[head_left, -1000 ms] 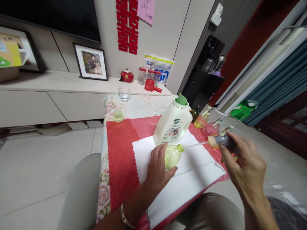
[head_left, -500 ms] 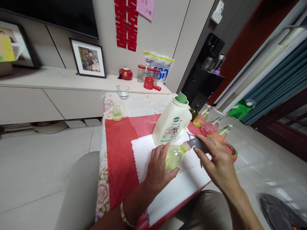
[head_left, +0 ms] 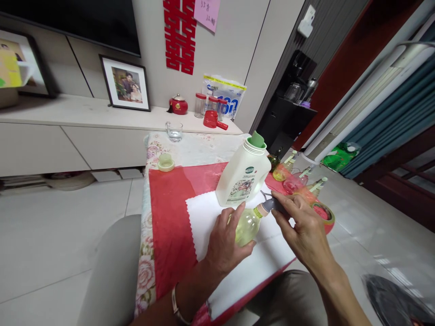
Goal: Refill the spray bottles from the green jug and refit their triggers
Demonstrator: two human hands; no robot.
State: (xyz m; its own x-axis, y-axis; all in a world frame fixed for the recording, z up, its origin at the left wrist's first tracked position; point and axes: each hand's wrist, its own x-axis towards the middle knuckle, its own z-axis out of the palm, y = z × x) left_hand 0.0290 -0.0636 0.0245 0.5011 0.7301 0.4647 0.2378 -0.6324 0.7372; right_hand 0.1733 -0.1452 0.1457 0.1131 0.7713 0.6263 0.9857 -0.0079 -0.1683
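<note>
My left hand (head_left: pixel 226 237) is wrapped round a small round pale-green bottle (head_left: pixel 248 224), tilted with its neck pointing right, over a white cloth (head_left: pixel 210 217). My right hand (head_left: pixel 301 222) pinches a grey spray-pump head (head_left: pixel 272 204) seated on that bottle's neck. Just behind the bottle stands a large white detergent jug (head_left: pixel 244 174) with an open green spout. The cloth lies on a red sheet (head_left: pixel 168 213) covering a floral-clothed table.
Several small coloured spray bottles (head_left: pixel 294 179) and a red tape roll (head_left: pixel 324 213) sit at the table's right edge. A pale-green cap (head_left: pixel 166 162) and a glass cup (head_left: pixel 174 130) lie farther back. Jars, a red teapot and a framed photo stand on the sideboard (head_left: pixel 84 113).
My right hand brought the grey pump head with its thin tube from the right and set it onto the small bottle's neck. My left hand kept holding the bottle.
</note>
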